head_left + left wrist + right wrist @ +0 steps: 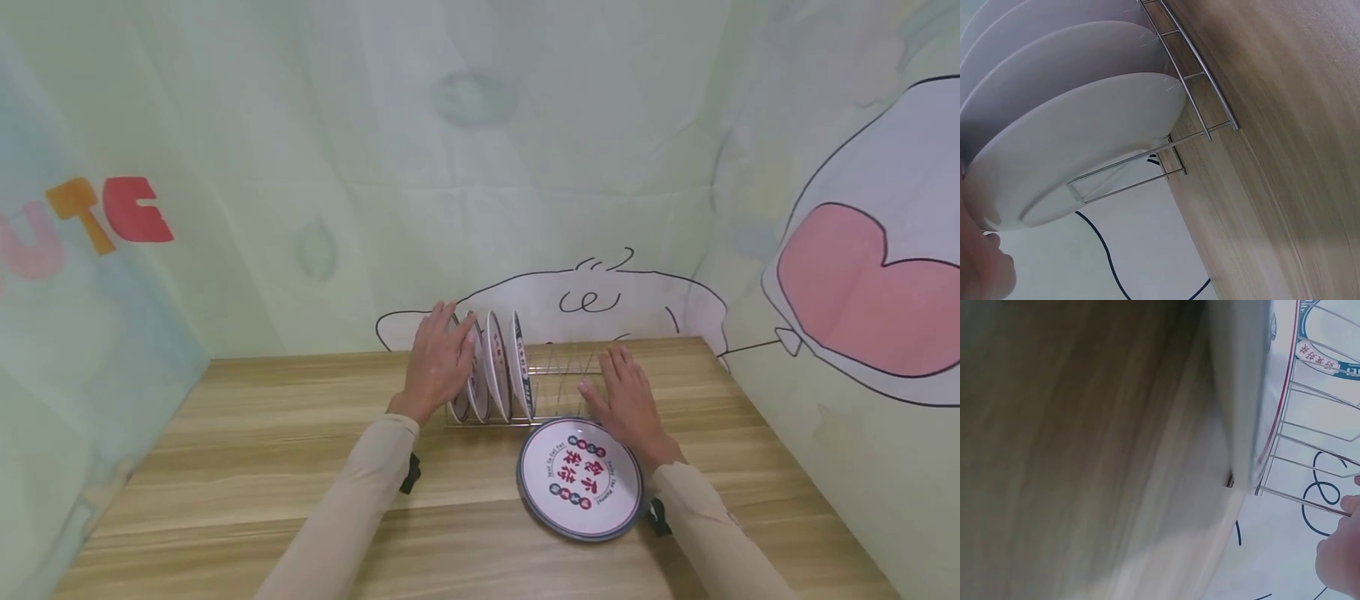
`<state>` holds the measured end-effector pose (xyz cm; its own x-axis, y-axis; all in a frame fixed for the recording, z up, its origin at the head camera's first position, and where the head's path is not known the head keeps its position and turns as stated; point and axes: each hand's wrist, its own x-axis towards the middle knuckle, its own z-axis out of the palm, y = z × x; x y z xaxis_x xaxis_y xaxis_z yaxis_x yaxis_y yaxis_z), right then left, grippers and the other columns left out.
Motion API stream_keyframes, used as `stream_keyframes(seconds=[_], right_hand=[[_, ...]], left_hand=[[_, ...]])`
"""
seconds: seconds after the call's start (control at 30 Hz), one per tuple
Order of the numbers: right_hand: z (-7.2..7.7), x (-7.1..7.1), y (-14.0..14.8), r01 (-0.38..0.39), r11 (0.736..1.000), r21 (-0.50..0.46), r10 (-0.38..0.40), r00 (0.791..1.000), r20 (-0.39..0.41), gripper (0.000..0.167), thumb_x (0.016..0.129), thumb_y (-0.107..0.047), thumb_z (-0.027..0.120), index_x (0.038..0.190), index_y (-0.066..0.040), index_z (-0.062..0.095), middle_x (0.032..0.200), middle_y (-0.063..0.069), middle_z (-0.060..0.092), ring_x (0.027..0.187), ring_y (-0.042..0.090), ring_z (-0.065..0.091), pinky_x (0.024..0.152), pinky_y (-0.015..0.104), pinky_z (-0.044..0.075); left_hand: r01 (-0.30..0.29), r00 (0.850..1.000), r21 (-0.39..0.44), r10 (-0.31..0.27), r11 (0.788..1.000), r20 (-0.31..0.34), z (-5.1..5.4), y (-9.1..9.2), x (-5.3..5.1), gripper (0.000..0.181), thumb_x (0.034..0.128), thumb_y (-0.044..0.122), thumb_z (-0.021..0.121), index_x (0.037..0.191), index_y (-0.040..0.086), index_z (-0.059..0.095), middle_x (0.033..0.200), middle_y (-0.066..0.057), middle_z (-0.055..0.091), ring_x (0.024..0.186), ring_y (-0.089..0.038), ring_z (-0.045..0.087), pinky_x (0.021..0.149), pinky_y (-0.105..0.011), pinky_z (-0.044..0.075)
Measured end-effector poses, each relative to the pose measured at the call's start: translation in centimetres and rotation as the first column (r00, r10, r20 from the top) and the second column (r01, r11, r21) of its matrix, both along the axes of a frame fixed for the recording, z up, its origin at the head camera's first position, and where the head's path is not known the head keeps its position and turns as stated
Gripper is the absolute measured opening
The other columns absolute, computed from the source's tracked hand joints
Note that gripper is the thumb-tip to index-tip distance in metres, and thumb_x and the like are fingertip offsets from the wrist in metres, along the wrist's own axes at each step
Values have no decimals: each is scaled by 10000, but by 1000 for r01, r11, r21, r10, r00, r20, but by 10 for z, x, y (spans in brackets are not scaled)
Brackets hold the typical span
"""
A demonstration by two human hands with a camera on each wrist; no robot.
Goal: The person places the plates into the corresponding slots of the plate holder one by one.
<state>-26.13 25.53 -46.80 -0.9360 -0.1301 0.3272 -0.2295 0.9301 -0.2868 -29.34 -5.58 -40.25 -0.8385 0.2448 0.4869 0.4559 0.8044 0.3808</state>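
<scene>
Several white plates stand on edge in the left part of a wire dish rack. My left hand rests at the leftmost plate, fingers extended along its upper edge and thumb reaching over the plate tops. At the rack's right end, my right hand has its fingers stretched forward, touching the end wire. In front of the rack lies a stack of plates, the top one white with a blue rim and red lettering. The right forearm passes beside this stack.
The rack's right slots hold no plates. Wood-grain table surrounds the rack, and a printed cloth wall rises close behind it. Another cloth wall stands at the right.
</scene>
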Motion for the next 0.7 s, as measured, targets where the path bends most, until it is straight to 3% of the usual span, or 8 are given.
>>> stream_keyframes(seconds=[0.33, 0.53, 0.7], right_hand=[[6, 16, 4, -20, 1000, 20, 20, 999, -25, 675, 1005, -412, 532, 1531, -30, 345, 1637, 247, 204, 1528, 444, 135, 1230, 610, 142], [7, 36, 5, -46, 998, 40, 47, 999, -8, 656, 1004, -399, 542, 1537, -60, 362, 1624, 246, 248, 1521, 448, 162, 1219, 619, 177], [-1, 58, 4, -101, 994, 38, 100, 995, 22, 631, 985, -393, 581, 1514, -88, 422, 1616, 219, 298, 1509, 452, 210, 1203, 638, 208]], left_hand=[[-6, 1000, 21, 6, 1000, 0, -6, 2, -2, 443, 1048, 256, 365, 1424, 111, 548, 1562, -217, 389, 1517, -391, 241, 1261, -516, 144], [-20, 1000, 48, 21, 999, -2, -7, 3, -2, 422, 1039, 222, 413, 1417, 98, 554, 1554, -223, 399, 1512, -393, 254, 1257, -535, 151], [-19, 1000, 77, 21, 997, -22, -7, 6, -1, 422, 1033, 224, 422, 1406, 84, 561, 1547, -230, 405, 1509, -397, 259, 1252, -557, 151]])
